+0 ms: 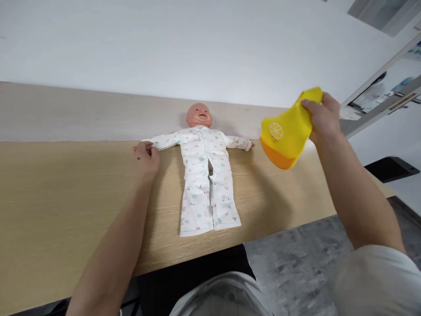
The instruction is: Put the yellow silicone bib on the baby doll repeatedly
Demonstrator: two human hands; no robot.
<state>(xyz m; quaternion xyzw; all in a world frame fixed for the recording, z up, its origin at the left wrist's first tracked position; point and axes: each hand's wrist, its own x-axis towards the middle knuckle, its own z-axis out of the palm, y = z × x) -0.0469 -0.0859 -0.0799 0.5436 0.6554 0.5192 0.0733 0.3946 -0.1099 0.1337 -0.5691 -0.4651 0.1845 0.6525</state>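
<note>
A baby doll [200, 116] lies face up on the table, its arms stretched out to both sides. It is dressed in a white printed sleepsuit [204, 162] with long legs. My left hand [146, 158] is at the cuff of the doll's sleeve on the left, fingers curled on it; the fingertips are partly hidden. Up in the air to the right of the doll, my right hand [324, 114] grips a yellow bib [292, 127] by its upper neck end. The bib has a white citrus-slice print and an orange pocket along its bottom, and hangs tilted.
The wooden table [66, 210] runs along a white wall [148, 48] with a pale strip at its base. At the right are a flat black object [391, 169] and a glazed opening [388, 87]. Grey flooring [296, 259] shows below the table's front edge.
</note>
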